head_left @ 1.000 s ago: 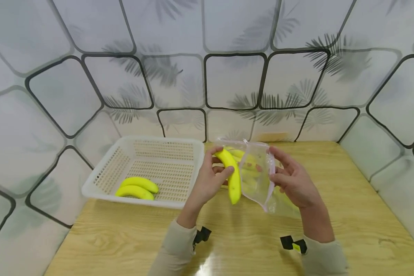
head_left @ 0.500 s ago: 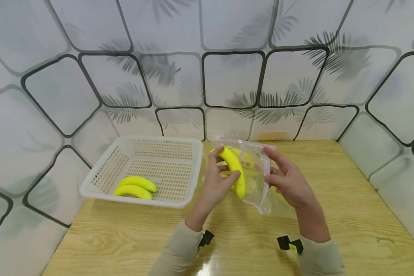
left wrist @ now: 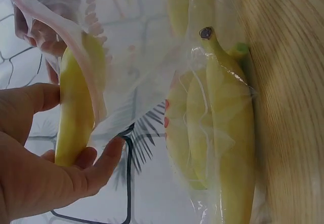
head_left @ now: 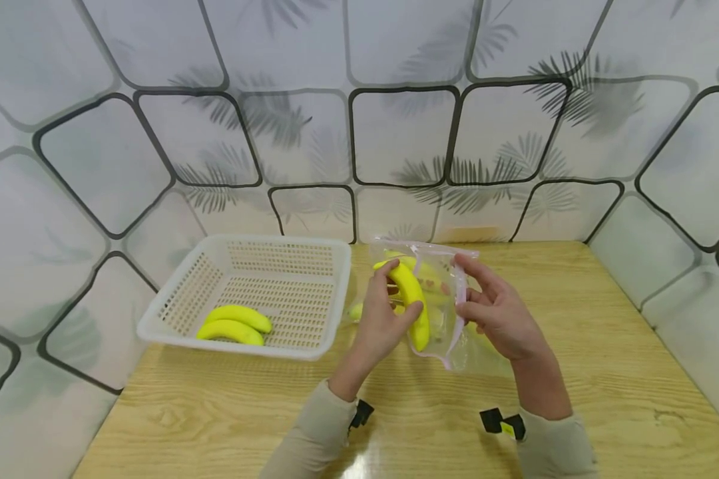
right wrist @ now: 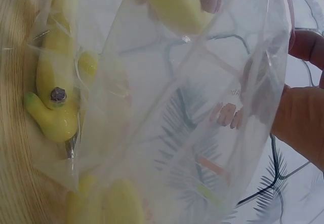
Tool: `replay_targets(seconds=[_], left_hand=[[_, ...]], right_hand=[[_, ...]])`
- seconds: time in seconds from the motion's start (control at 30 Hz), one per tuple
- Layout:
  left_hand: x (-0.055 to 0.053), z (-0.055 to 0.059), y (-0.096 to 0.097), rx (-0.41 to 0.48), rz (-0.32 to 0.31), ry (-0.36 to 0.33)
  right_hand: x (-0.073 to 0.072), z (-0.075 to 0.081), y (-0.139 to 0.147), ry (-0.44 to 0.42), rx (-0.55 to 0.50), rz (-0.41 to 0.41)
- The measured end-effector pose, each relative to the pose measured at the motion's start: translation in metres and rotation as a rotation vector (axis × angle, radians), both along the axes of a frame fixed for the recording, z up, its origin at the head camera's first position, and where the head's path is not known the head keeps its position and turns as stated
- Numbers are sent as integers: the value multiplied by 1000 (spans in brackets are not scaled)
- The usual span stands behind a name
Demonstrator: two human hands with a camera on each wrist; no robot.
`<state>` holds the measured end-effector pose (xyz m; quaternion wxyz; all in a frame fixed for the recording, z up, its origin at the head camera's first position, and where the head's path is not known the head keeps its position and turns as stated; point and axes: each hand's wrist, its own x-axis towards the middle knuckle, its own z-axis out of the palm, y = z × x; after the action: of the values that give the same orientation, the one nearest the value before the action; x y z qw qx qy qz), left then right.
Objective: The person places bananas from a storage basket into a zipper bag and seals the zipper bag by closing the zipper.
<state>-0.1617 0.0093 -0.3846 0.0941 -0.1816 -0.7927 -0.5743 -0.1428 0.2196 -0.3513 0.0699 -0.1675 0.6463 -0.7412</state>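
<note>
My left hand grips a yellow banana between thumb and fingers, tilted at the mouth of a clear zip bag. One end of this banana lies behind the bag's pink-edged rim in the left wrist view. With thumb and fingertips, my right hand pinches the right side of the rim and holds the mouth apart. Several more bananas lie inside the bag, low against the wooden table; the plastic blurs some of them. In the right wrist view the bag's wall is stretched taut.
A white perforated basket stands to the left on the wooden table, with two bananas side by side in its front left part. Patterned cloth walls enclose the table at the back and sides.
My left hand has carried the banana rightward, from beside the bag to its open mouth. The right hand has shifted slightly left with the rim. The bananas in the basket stay put.
</note>
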Motion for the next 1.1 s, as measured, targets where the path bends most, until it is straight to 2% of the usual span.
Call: replay_targets(seconds=[0.13, 0.27, 0.4, 0.6, 0.83, 0.97, 1.1], left_hand=[[1, 0, 1, -25, -53, -32], [2, 0, 1, -86, -108, -11], [2, 0, 2, -145, -111, 13], [0, -2, 2, -182, -115, 23], [-1, -2, 1, -282, -134, 47], [-2, -4, -1, -287, -158, 52], [-4, -6, -2, -251, -191, 51]], right_hand=[[-1, 0, -1, -10, -4, 6], [-1, -1, -1, -16, -10, 9], [-2, -1, -1, -16, -5, 3], [-1, -1, -3, -19, -7, -2], [0, -3, -3, -17, 10, -11], [0, -4, -3, -19, 7, -14], [-1, -4, -4, -16, -3, -18]])
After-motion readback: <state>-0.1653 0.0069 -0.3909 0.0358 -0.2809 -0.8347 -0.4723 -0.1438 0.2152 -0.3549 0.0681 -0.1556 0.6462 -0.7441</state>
